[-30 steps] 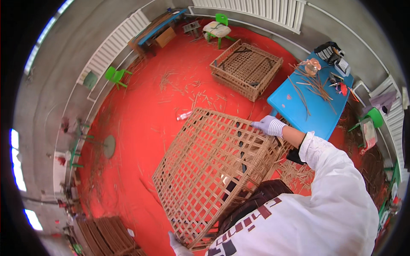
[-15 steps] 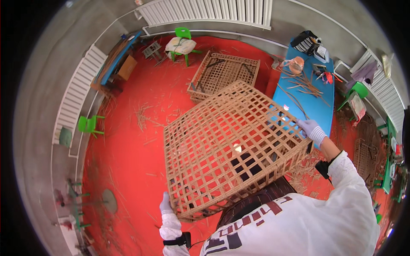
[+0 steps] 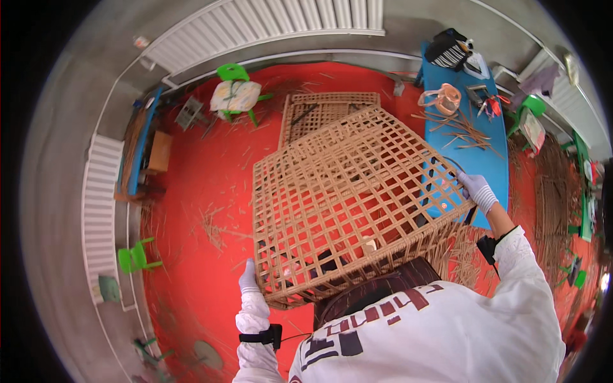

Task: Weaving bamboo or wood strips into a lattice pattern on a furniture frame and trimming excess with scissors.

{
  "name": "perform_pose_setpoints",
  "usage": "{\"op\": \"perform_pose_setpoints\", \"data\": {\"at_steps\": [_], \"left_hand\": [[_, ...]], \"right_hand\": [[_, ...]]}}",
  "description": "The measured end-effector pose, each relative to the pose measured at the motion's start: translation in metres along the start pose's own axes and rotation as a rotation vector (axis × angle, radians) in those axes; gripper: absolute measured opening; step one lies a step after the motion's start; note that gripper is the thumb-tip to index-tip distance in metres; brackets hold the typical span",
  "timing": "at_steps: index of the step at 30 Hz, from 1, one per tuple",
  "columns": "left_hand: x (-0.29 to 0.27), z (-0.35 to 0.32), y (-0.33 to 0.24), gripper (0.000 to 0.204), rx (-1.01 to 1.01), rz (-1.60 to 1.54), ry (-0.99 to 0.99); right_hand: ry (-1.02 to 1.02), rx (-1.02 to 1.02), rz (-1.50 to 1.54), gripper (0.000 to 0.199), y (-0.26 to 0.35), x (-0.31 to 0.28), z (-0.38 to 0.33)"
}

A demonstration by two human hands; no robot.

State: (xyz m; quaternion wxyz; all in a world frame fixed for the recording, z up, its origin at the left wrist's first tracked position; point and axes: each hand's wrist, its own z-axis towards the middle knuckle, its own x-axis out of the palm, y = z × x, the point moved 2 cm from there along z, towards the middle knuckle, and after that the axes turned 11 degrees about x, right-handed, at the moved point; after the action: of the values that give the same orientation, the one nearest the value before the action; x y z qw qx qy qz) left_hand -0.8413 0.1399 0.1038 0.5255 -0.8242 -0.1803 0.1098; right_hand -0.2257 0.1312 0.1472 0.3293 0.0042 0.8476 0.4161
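Note:
A large, shallow rectangular basket (image 3: 345,198) of woven tan strips, with an open lattice face turned up, is held in front of my body. My left hand (image 3: 249,278), in a pale glove, grips its near left corner; some of the fingers are hidden behind the edge. At the right corner, my gloved right hand (image 3: 477,190) is closed round the rim. Through the lattice, red floor and loose strips show. Just beyond it, partly covered, a second woven basket (image 3: 300,127) lies on the floor.
To the right stands a blue table (image 3: 447,83) with loose strips (image 3: 469,131), a pinkish jug (image 3: 445,100) and a dark bag (image 3: 450,48). A green chair (image 3: 235,96) with a cushion stands at the back. Another green chair (image 3: 137,257) is at the left. Strip scraps litter the red floor (image 3: 198,185).
My view has swung, and the room's left side has shifted left and down. The held basket has tilted and now overlaps more of the far basket. Both hands keep their hold.

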Motion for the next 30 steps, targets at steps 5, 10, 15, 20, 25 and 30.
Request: {"op": "perform_pose_setpoints", "data": {"at_steps": [5, 10, 15, 20, 25, 30], "left_hand": [[0.021, 0.018, -0.021, 0.043, -0.002, -0.055, -0.036], [0.014, 0.088, -0.032, 0.048, -0.069, 0.003, -0.024], [0.022, 0.163, -0.039, 0.037, -0.071, 0.108, -0.202], [0.062, 0.183, -0.031, 0.03, -0.008, -0.017, -0.108], [0.049, 0.213, 0.007, 0.031, 0.073, 0.066, -0.036], [0.091, 0.181, 0.017, 0.032, 0.082, 0.091, -0.11]], "right_hand": [[0.017, 0.075, 0.04, 0.052, 0.015, 0.021, 0.024], [0.016, 0.13, 0.024, 0.052, 0.052, 0.041, 0.057], [0.04, 0.121, 0.058, 0.049, 0.097, 0.072, 0.105], [0.004, 0.169, 0.073, 0.044, 0.082, 0.088, 0.149], [-0.007, 0.178, 0.094, 0.042, 0.066, 0.103, 0.162], [0.014, 0.162, 0.116, 0.042, 0.05, 0.076, 0.174]]}}
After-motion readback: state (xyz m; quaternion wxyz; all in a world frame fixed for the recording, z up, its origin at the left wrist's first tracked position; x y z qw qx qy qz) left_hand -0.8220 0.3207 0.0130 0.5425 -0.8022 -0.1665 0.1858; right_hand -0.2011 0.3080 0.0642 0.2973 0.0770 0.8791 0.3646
